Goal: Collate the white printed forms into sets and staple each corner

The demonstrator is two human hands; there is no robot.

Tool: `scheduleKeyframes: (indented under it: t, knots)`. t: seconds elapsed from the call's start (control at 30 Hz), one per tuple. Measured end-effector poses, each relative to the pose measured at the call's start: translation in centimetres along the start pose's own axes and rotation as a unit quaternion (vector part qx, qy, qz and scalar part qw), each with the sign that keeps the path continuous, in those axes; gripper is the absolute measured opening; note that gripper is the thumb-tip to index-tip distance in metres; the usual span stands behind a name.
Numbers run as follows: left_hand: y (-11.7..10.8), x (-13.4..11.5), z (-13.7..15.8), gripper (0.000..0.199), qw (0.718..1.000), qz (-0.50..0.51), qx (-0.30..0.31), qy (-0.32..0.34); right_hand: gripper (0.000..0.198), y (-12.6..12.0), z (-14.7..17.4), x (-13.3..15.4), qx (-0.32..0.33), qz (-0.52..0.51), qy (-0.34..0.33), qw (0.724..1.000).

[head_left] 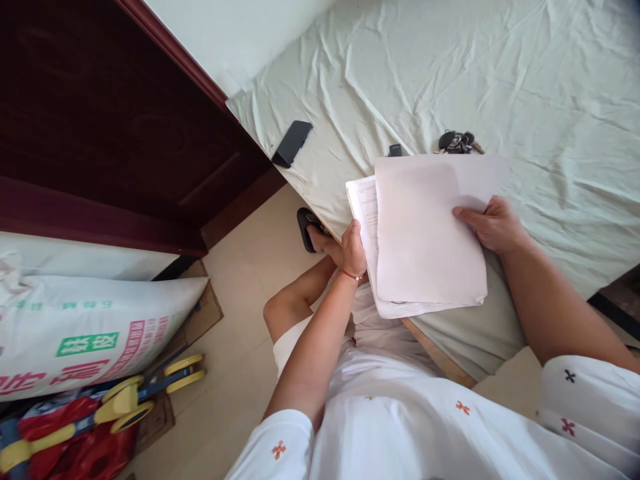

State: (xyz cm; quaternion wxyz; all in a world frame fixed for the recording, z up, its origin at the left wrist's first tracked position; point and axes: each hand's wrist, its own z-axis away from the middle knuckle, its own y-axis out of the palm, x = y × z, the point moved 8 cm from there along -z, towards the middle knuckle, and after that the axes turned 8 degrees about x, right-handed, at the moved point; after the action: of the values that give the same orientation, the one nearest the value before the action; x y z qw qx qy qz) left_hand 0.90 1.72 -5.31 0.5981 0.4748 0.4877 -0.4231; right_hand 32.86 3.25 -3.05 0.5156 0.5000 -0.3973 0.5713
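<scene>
A stack of papers point(430, 233) is held over my lap at the bed's edge, with a blank sheet on top. Printed lines show on the sheets under it, along the left side. My left hand point(354, 250) grips the stack's left edge, thumb upward, its other fingers hidden beneath. On the right, my right hand point(495, 225) is closed on the edge of the papers, with the thumb lying on the top sheet. Just past the far edge of the stack lie a bunch of keys point(457, 141) and a small black object point(395, 151), partly covered by the papers.
A black phone-like object point(293, 143) lies near the corner of the bed, which has a wrinkled pale green sheet point(500, 80). To the left are a dark red wooden door point(110, 113), a printed white sack point(100, 327) and a yellow-and-blue wheeled toy point(125, 400) on the floor.
</scene>
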Motion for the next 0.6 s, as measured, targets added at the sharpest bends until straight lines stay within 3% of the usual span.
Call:
scheduleKeyframes:
  t: [0.3, 0.6]
  knots:
    - [1.8, -2.6, 0.6, 0.047, 0.993, -0.043, 0.086, 0.063, 0.027, 0.0, 0.0, 0.1, -0.013, 0.003, 0.001, 1.0]
    - [1.7, -2.8, 0.7, 0.047, 0.993, -0.077, 0.071, 0.052, 0.026, 0.0, 0.1, 0.4, -0.027, 0.018, 0.001, 0.999]
